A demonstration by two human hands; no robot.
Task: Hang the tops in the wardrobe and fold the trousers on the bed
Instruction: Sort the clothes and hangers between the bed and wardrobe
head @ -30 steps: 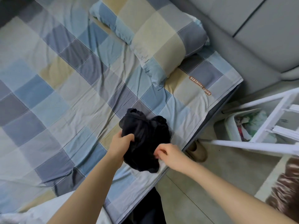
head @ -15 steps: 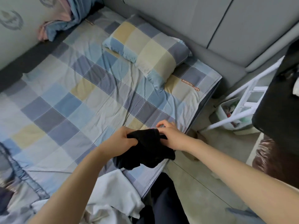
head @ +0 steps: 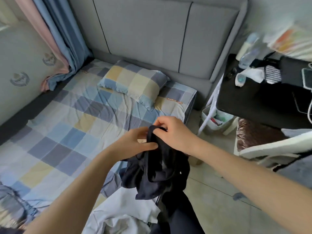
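Both hands up over the bed [head: 70, 129] edge, holding a black garment [head: 157, 173] at its top edge; too bunched to tell what kind. Left hand [head: 133, 146] pinches the cloth, thumb on front. Right hand [head: 173, 132], at 2 o'clock of the left, fingers curled round the hem. Rest hangs crumpled at 6 o'clock. White garment [head: 121, 211] lies on bed below it. Checked pillow [head: 135, 81] at 12 o'clock. Black desk [head: 263, 98] at 3 o'clock.
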